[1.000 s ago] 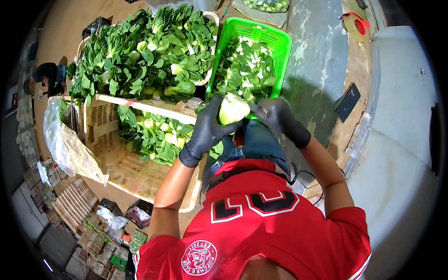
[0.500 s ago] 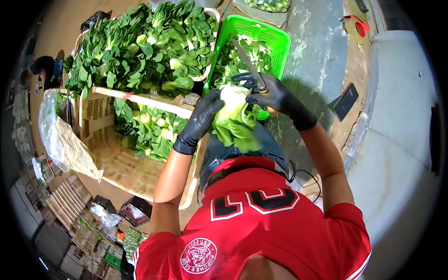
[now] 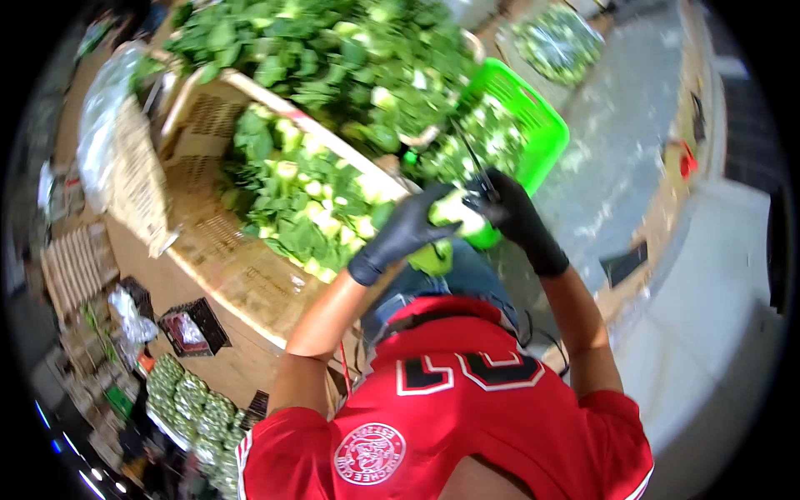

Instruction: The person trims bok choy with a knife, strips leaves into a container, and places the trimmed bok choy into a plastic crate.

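Observation:
A pale-stemmed bok choy [image 3: 457,210] is between my gloved hands, above my lap, its leaves hanging down and blurred. My left hand [image 3: 407,233], in a black glove, is closed around its left side. In my right hand [image 3: 510,208], also black-gloved, is a knife [image 3: 472,152], its dark blade pointing up and left over the green basket [image 3: 546,133]. The right fingers also lie against the bok choy's edge. Loose leaves and cut pieces [image 3: 487,137] fill the basket. Left of my hands, a beige crate [image 3: 212,242] holds several bok choy [image 3: 308,200] at its right side.
A large heap of bok choy [image 3: 333,62] lies beyond the crate. A plastic bag of greens [image 3: 557,43] sits at the upper right. On the right ledge are a dark phone-like slab [image 3: 623,265] and a red tape dispenser [image 3: 687,160]. Packed green bags [image 3: 196,408] stand lower left.
My view has turned, so the crate and basket appear shifted. The bok choy has been tilted between my hands, and the knife now shows its blade more edge-on.

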Demonstrator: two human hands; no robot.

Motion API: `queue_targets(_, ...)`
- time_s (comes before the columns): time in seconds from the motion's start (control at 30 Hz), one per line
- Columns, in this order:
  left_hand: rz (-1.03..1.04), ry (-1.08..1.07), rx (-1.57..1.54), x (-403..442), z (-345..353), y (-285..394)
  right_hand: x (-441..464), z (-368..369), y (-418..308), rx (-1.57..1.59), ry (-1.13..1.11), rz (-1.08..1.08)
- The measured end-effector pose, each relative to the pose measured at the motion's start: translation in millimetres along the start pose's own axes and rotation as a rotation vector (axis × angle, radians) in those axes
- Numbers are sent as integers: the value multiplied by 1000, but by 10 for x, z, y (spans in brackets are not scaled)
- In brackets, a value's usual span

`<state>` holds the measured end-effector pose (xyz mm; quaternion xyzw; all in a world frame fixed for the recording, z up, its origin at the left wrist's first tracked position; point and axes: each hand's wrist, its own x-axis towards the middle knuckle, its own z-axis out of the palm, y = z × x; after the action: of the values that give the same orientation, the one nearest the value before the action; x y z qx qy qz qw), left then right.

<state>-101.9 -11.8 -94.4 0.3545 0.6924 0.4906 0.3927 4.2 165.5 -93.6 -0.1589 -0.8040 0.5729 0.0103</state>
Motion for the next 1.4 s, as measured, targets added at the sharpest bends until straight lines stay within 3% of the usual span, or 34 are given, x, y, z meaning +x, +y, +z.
queue_targets(0.03,-50,-5,44,-40,-8,-51,51,44,-175,-13,-8,30)
queue_targets(0.07,-101,2,90,-82,-36,-105,138,13,-328,-107,-108,221)
queue_targets(0.1,-33,44,50,-140,-76,-165,223,51,-350,34,-136,469)
queue_targets(0.13,39,74,13,-196,-145,-202,263,114,-8,58,-62,302)
queue_targets(0.2,-13,137,-403,-261,-403,-147,343,85,122,308,32,405)
queue_targets(0.27,-182,394,-493,-203,-853,-276,392,9,617,-167,209,273)
queue_targets(0.3,-32,401,-612,-168,-1281,-245,389,-37,865,-242,275,58)
queue_targets(0.33,129,570,-689,-49,-1654,-309,366,-105,977,-272,295,20)
queue_targets(0.37,127,672,-471,0,-2172,-318,376,-112,831,-224,301,221)
queue_targets(0.4,124,800,-542,127,-2658,-211,333,-127,665,-184,305,433)
queue_targets(0.43,-86,699,-528,302,-3426,-665,338,-203,984,-336,336,255)
queue_targets(0.47,105,585,-867,-3,-3380,115,259,-306,1357,-487,348,86)
queue_targets(0.5,202,697,-756,-17,-3715,-20,276,-243,1187,-472,359,25)
queue_targets(0.53,266,889,-562,-55,-3980,-225,239,-243,991,-384,300,340)
queue_targets(0.6,329,1188,-196,-413,-4062,-394,213,-241,1050,-288,323,414)
queue_targets(0.67,226,1236,23,-805,-3835,-857,188,-337,1318,-373,306,469)
queue_targets(0.7,169,1157,320,-1124,-3584,-1285,176,-343,1331,-395,288,481)
queue_targets(0.77,-264,1097,59,-1552,-2796,-2400,217,-348,1334,-432,263,495)
queue_targets(0.8,-342,1056,420,-1754,-2281,-2731,223,-431,1436,-527,219,531)
queue_targets(0.83,-511,986,438,-1929,-1748,-3050,221,-468,1456,-550,206,559)
queue_targets(0.87,-541,837,415,-2066,-1405,-3157,239,-482,1469,-569,199,582)
queue_targets(0.93,-503,730,625,-1995,-1099,-3255,203,-450,1492,-502,206,628)
queue_targets(1.03,-337,661,778,-1526,-1219,-3443,27,-337,1423,-504,175,668)
queue_targets(1.13,-698,270,804,-1233,-1273,-3726,-176,-230,1474,-487,143,655)
queue_targets(1.27,-807,202,692,-1206,-1378,-3895,-372,-111,1374,-473,119,744)
queue_targets(1.33,-804,55,694,-1100,-1451,-4001,-446,-105,1419,-496,106,753)
queue_targets(1.4,-731,63,762,-1116,-1441,-3969,-552,-126,1411,-489,115,761)
